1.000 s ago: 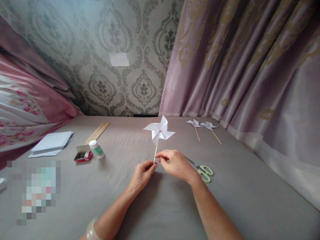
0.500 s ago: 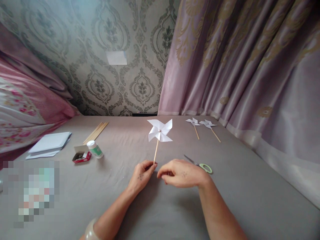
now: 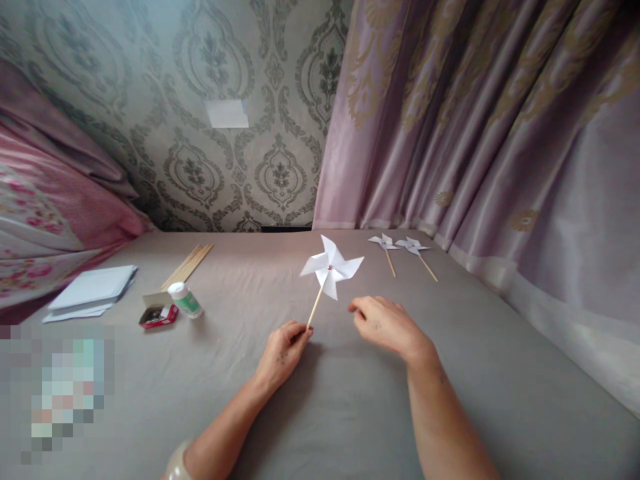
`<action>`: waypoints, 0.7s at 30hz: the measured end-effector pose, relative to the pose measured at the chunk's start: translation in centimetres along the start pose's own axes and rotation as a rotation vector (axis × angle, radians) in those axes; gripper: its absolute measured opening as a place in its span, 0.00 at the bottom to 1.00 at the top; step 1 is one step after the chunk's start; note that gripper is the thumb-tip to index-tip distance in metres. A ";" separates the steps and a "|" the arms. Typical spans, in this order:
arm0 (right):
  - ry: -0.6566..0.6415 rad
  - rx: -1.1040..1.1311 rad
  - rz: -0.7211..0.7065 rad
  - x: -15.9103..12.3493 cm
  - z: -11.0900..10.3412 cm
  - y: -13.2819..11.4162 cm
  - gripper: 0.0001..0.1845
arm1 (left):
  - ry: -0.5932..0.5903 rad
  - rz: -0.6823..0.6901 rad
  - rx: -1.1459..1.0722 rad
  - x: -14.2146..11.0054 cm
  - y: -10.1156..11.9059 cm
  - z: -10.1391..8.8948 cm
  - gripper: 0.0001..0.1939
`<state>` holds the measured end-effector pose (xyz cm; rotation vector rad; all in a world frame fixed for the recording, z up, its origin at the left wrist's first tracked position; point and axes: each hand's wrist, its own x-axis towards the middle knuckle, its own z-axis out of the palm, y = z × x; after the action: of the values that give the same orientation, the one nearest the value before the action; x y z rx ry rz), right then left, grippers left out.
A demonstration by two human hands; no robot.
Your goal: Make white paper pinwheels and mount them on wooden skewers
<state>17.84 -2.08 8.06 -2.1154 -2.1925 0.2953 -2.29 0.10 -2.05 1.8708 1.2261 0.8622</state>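
Pinwheel [image 3: 331,269] tilted, stick [image 3: 315,308] pinched in L hand [image 3: 283,352]; R hand [image 3: 387,327] nr, fingers [image 3: 357,311] part-curled, can't tell if holding sth.

Lt soft, a bit dim; bluish haze top L on wallpaper [image 3: 175,100], UR corner dk. Soft shadow on tablecloth [image 3: 350,427], lower ctr. Low-L patch [image 3: 70,387] pixelated. Wide-angle stretch @ edges; fine detail slightly blurry.

Right hand [image 3: 384,327] moved farther right of paper pinwheel [image 3: 329,272], now hiding scissors; its blades [image 3: 349,269] rotated, stick [image 3: 315,309] tilted more right.
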 end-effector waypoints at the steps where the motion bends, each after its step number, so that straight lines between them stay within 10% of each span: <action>1: -0.085 0.036 -0.075 -0.1 0.0 0.1 0.17 | 0.007 -0.002 -0.006 0.0 0.0 0.0 0.18; 4: -0.089 0.196 -0.204 -0.2 -0.4 0.2 0.15 | 0.005 -0.004 -0.009 0.0 -0.1 0.0 0.18; 9: 0.384 0.251 0.066 0.5 -1.0 -0.6 0.23 | 0.018 0.013 -0.007 0.0 -0.4 0.2 0.17; 12: 0.223 0.061 0.105 0.4 -0.3 -0.9 0.26 | 0.028 0.010 -0.008 0.0 -0.5 0.2 0.18; 17: -0.188 0.110 -0.275 -0.2 0.6 -1.1 0.16 | 0.015 -0.023 -0.016 0.1 -0.3 0.0 0.19; 21: 0.154 0.349 -0.211 0.4 -0.1 -1.1 0.17 | 0.020 -0.028 -0.031 0.0 -0.1 0.0 0.18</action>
<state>16.80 -1.67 8.38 -1.6552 -2.0740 0.4451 -2.35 0.19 -2.14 1.8202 1.2416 0.8819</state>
